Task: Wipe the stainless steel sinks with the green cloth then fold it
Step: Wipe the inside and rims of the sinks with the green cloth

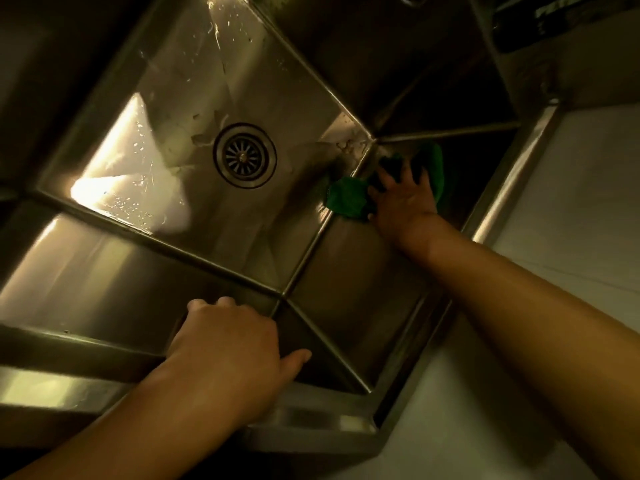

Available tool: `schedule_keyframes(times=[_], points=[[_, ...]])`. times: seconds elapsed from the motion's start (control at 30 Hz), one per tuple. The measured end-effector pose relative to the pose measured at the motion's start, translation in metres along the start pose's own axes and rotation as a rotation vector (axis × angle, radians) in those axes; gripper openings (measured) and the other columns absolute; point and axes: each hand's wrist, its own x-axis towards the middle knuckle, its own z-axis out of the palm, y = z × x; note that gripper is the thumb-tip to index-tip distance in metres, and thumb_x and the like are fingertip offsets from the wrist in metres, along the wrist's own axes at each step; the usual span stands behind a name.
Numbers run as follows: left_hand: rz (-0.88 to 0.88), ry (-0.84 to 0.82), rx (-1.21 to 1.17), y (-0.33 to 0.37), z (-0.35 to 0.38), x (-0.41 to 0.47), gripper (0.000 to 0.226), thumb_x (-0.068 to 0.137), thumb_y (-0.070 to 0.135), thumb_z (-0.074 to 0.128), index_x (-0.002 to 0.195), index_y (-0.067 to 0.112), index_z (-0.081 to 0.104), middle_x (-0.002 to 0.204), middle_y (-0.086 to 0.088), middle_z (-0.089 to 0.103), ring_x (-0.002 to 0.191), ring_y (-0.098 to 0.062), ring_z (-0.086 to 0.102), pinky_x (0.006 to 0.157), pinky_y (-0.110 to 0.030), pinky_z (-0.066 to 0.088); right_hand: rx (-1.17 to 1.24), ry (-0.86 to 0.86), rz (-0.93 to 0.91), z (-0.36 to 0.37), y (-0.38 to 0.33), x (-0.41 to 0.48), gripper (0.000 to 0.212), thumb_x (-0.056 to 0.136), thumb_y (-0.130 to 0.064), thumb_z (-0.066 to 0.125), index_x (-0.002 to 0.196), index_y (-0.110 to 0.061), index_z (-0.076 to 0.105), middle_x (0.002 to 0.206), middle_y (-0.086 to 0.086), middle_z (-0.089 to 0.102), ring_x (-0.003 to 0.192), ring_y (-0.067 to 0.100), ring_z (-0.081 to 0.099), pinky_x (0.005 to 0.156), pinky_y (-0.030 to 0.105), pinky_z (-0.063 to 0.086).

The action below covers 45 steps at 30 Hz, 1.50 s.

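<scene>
Right of the grip on the green cloth [349, 199], just beyond the rim of the sink [516, 168], lies a pale tiled surface [595, 188] with faint joint lines, which also runs down below the grip on the near side. Well above and to the right of the grip sits a dark oblong object [540, 26] with blurred pale markings, too unclear to identify. Far left of the grip is a dim brown area [20, 64].

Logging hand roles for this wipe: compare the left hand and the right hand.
The left hand curls over the sink rim, near the camera; the right hand reaches far inside, at a bottom corner. The left hand holds no cloth; the right hand presses the green cloth with spread fingers. Both are bare.
</scene>
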Motion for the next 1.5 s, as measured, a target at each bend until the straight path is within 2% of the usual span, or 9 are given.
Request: schedule_keyframes(times=[0.17,0.37,0.6,0.77,0.97,1.07,1.2,1.4,1.5], points=[[-0.003,-0.016,-0.005,0.002,-0.004,-0.002,0.073,0.093,0.083,0.019,0.114,0.03,0.065,0.119,0.003,0.064,0.114,-0.02,0.055,0.1,-0.046,0.043,0.045,0.023,0.043,0.012,-0.031,-0.063,0.072,0.1,-0.048,0.047,0.162,-0.027,0.018,0.171,0.006,-0.001,0.153,0.048,-0.012,0.12,0.067,0.002],[0.008,-0.007,-0.024,0.0,-0.003,-0.003,0.073,0.093,0.082,0.02,0.118,0.03,0.065,0.122,0.002,0.064,0.116,-0.02,0.055,0.102,-0.048,0.042,0.14,-0.075,-0.159,0.051,-0.1,-0.129,0.08,0.099,-0.052,0.049,0.163,-0.019,0.014,0.171,0.01,0.0,0.15,0.052,-0.017,0.119,0.068,0.003],[0.009,-0.025,-0.039,0.0,-0.006,-0.003,0.073,0.095,0.079,0.022,0.13,0.028,0.062,0.128,0.0,0.063,0.121,-0.022,0.053,0.106,-0.051,0.039,0.033,-0.202,-0.337,0.058,-0.117,-0.066,0.075,0.1,-0.054,0.046,0.163,-0.025,0.018,0.171,0.006,-0.002,0.152,0.048,-0.015,0.118,0.069,0.0],[-0.013,-0.057,-0.031,0.0,-0.007,0.0,0.072,0.095,0.08,0.023,0.122,0.027,0.064,0.125,0.0,0.062,0.12,-0.024,0.051,0.102,-0.049,0.037,0.101,-0.094,-0.148,0.025,-0.057,0.005,0.059,0.098,-0.045,0.049,0.155,-0.033,0.037,0.17,-0.001,0.012,0.155,0.044,-0.002,0.121,0.063,0.008],[-0.033,-0.052,-0.02,0.001,-0.004,0.001,0.074,0.093,0.082,0.022,0.121,0.028,0.064,0.124,0.001,0.062,0.12,-0.022,0.051,0.101,-0.048,0.037,0.119,0.058,0.127,-0.022,0.035,0.037,0.049,0.101,-0.037,0.046,0.15,-0.031,0.046,0.168,0.001,0.017,0.154,0.041,0.007,0.122,0.057,0.014],[-0.025,-0.029,-0.019,0.0,-0.005,0.0,0.074,0.093,0.082,0.022,0.119,0.028,0.065,0.122,0.003,0.063,0.117,-0.021,0.052,0.099,-0.046,0.038,0.121,0.152,0.195,-0.027,0.038,0.017,0.043,0.101,-0.031,0.049,0.143,-0.025,0.055,0.165,0.007,0.024,0.152,0.042,0.014,0.122,0.057,0.018],[-0.011,0.004,-0.033,0.001,-0.006,-0.001,0.073,0.094,0.08,0.025,0.122,0.025,0.064,0.124,0.0,0.063,0.118,-0.022,0.053,0.1,-0.047,0.038,0.068,0.167,0.323,-0.03,0.022,-0.02,0.045,0.101,-0.027,0.052,0.145,-0.021,0.051,0.163,0.013,0.023,0.15,0.045,0.018,0.118,0.06,0.024],[0.104,0.116,0.031,-0.004,-0.016,-0.004,0.06,0.102,0.065,0.031,0.15,0.029,0.041,0.151,-0.001,0.048,0.139,-0.026,0.043,0.112,-0.051,0.028,0.157,0.195,0.349,-0.051,0.01,-0.058,0.042,0.096,-0.022,0.059,0.137,-0.019,0.058,0.147,0.013,0.035,0.134,0.047,0.033,0.108,0.061,0.035],[0.168,0.316,0.119,-0.02,-0.039,-0.014,0.049,0.103,0.06,0.027,0.137,0.03,0.047,0.14,-0.001,0.053,0.132,-0.027,0.045,0.109,-0.05,0.023,0.172,0.335,0.255,-0.066,0.007,-0.068,0.049,0.092,-0.02,0.063,0.14,-0.02,0.055,0.154,0.014,0.03,0.132,0.047,0.034,0.106,0.061,0.037]])
